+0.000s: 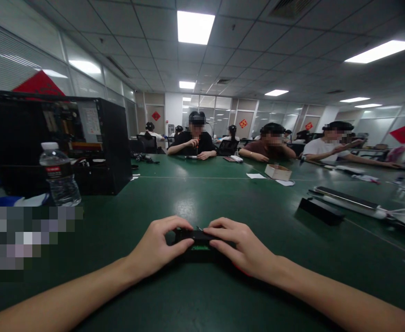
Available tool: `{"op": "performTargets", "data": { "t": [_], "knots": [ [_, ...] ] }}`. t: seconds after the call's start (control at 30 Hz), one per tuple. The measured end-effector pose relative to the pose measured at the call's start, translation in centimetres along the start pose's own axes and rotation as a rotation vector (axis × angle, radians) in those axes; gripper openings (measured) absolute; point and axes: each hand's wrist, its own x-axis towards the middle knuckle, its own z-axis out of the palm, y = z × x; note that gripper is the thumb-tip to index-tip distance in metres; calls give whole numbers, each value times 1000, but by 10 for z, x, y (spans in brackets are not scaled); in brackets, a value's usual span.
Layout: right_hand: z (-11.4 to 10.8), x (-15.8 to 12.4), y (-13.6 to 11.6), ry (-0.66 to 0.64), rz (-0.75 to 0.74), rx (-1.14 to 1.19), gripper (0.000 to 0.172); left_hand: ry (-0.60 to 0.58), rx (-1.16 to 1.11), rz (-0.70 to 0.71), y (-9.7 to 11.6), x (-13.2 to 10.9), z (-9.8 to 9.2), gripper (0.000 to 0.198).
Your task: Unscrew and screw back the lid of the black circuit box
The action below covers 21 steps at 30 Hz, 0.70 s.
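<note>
A black, box-like casing (199, 236) with a strip of green circuit board showing along its near side rests on the green table in front of me. My left hand (167, 237) grips its left end, thumb on the near side and fingers over the far side. On the right end, my right hand (235, 240) holds it with thumb and fingers in the same way. A thin pointed piece sticks up near my right fingertips, too small to name. Something red peeks out beneath my right palm, mostly hidden.
An opened computer case (114, 147) and a water bottle (60, 175) stand to the left. On the right lie a black block (321, 211) and a long bar-shaped device (347, 198) with cables. Farther off are a small box (277, 172) and several people seated across the table (202, 193).
</note>
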Motion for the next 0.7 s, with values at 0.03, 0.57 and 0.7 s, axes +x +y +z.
{"op": "performTargets", "data": {
  "t": [0.03,0.57,0.7],
  "knots": [
    [0,1,-1,9,22,35,32,4,-6,17,0,0,0,17],
    [1,6,2,97,96,148,29,15,10,-115,5,2,-5,23],
    [3,6,4,121,147,151,29,15,-98,-227,4,5,-4,30]
  ]
}}
